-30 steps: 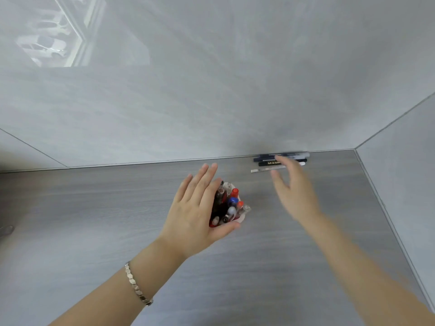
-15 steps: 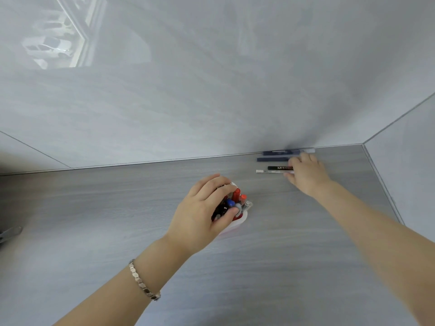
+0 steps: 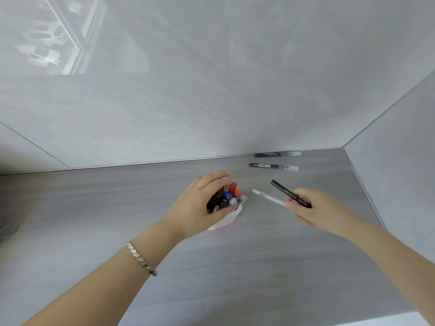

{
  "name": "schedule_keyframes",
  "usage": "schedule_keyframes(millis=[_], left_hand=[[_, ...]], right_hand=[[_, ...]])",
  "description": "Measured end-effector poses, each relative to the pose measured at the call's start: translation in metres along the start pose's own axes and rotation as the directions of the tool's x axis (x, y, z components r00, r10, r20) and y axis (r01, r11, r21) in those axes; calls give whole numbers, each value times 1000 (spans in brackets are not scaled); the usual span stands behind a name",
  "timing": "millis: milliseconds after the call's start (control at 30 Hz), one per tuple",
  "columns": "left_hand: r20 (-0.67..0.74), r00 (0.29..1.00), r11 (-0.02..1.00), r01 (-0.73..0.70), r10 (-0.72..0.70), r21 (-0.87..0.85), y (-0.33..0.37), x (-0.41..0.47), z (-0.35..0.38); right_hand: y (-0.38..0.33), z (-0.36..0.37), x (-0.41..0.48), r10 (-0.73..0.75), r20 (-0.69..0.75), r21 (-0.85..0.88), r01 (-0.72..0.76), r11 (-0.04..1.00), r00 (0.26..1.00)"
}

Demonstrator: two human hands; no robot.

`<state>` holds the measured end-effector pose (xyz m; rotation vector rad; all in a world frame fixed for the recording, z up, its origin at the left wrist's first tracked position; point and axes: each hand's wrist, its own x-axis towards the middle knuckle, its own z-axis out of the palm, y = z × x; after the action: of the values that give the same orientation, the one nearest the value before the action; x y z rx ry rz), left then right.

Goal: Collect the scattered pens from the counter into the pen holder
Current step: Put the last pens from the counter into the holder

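Note:
A white pen holder (image 3: 227, 220) with a pink base stands mid-counter, packed with several pens with red, blue and grey caps. My left hand (image 3: 197, 208) wraps around its left side and rim. To its right, my right hand (image 3: 313, 209) hovers above the counter, gripping a black pen (image 3: 286, 192) and a white pen (image 3: 267, 197), both pointing up-left toward the holder. Two dark blue pens lie near the back wall: one (image 3: 274, 166) on the counter, the other (image 3: 277, 154) against the wall joint.
The grey wood-grain counter (image 3: 235, 267) meets glossy grey walls at the back and at the right (image 3: 400, 142). A dark object (image 3: 7, 230) pokes in at the left edge. A silver bracelet (image 3: 141, 258) circles my left wrist.
My right hand reached to the pens by the back wall, closed on the black and the white pen, and has drawn them back toward the holder. My left hand closed around the holder.

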<state>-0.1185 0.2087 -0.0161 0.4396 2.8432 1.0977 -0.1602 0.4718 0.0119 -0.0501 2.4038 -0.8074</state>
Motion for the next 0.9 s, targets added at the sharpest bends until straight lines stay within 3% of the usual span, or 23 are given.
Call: schedule_keyframes(millis=[200, 400, 500, 600, 700, 800, 900], left_hand=[[39, 999, 999, -4, 3, 35, 3, -2, -5], [65, 998, 999, 17, -14, -42, 3, -4, -10], [76, 996, 988, 49, -38, -145, -1, -6, -13], [55, 998, 977, 53, -43, -208, -4, -13, -12], [79, 997, 984, 21, -7, -178, -6, -21, -10], [81, 997, 990, 27, -15, -141, -9, -23, -11], [56, 997, 998, 47, -44, -39, -5, -22, -10]], right_hand=[[-41, -23, -57, -85, 31, 80, 82, 993, 996], [-81, 7, -42, -273, -97, -183, 252, 950, 957], [-100, 34, -20, -409, -301, -235, 349, 907, 861], [-110, 65, -6, -445, -400, -364, 307, 879, 801], [-103, 89, -3, -470, -313, -460, 301, 835, 826], [-92, 86, -3, -456, -334, -259, 385, 886, 825], [-83, 52, -13, -340, -387, -56, 346, 937, 857]])
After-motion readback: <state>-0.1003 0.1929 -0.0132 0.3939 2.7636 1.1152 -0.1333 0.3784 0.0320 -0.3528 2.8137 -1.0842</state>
